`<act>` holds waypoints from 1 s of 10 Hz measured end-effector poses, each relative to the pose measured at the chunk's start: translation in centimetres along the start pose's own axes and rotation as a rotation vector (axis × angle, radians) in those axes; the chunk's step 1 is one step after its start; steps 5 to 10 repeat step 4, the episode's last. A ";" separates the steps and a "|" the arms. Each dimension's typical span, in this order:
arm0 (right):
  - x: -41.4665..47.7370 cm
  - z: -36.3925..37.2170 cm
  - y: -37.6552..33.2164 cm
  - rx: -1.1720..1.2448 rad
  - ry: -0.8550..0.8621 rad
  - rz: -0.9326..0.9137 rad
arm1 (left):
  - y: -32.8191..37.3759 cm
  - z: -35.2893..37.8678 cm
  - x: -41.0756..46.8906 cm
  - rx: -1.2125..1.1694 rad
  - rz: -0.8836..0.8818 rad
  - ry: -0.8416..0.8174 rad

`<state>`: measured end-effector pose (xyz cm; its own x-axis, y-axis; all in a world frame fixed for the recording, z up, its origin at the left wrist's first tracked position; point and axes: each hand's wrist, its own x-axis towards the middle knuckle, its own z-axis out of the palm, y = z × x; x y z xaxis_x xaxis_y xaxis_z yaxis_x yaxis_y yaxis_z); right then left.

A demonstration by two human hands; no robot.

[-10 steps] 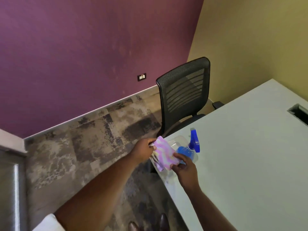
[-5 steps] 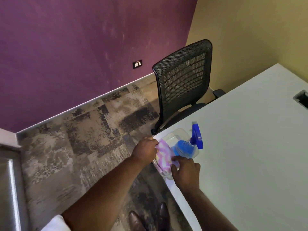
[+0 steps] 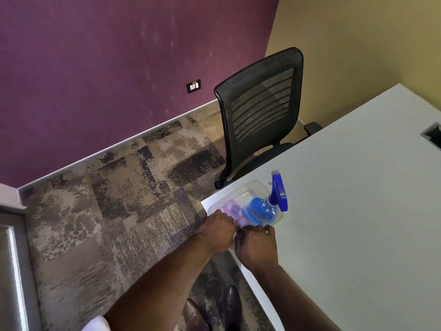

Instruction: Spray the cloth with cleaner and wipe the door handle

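Note:
A clear plastic container (image 3: pixel 259 186) sits on the near corner of the white table (image 3: pixel 358 211). Inside it stands a spray bottle (image 3: pixel 262 207) of blue cleaner with a blue trigger head. The pink, purple and white cloth (image 3: pixel 230 209) lies in the container to the bottle's left. My left hand (image 3: pixel 218 229) and my right hand (image 3: pixel 256 244) meet at the container's near rim, fingers curled down onto the near end of the cloth. Their fingertips are hidden. No door handle is in view.
A black mesh office chair (image 3: pixel 260 108) stands at the table's far edge, close behind the container. Patterned carpet (image 3: pixel 119 211) stretches left to a purple wall with a socket (image 3: pixel 193 86). A grey frame (image 3: pixel 14 271) runs down the left edge. My shoes (image 3: pixel 214 311) stand by the table.
Both hands have lowered the cloth from in front of the bottle down into the clear container, and have come closer together at its near rim.

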<state>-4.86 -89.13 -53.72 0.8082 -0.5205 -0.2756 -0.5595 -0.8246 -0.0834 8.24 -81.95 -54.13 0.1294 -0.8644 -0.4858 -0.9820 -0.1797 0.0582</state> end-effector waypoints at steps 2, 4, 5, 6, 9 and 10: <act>-0.6 -1.0 0.0 -0.016 0.102 -0.103 | 0.4 0.4 -0.4 -0.072 -0.028 0.039; -1.3 -2.3 -1.0 0.308 0.240 -0.144 | -0.7 -0.2 -3.4 -0.203 -0.127 0.300; -1.3 -2.3 -1.0 0.308 0.240 -0.144 | -0.7 -0.2 -3.4 -0.203 -0.127 0.300; -1.3 -2.3 -1.0 0.308 0.240 -0.144 | -0.7 -0.2 -3.4 -0.203 -0.127 0.300; -1.3 -2.3 -1.0 0.308 0.240 -0.144 | -0.7 -0.2 -3.4 -0.203 -0.127 0.300; -1.3 -2.3 -1.0 0.308 0.240 -0.144 | -0.7 -0.2 -3.4 -0.203 -0.127 0.300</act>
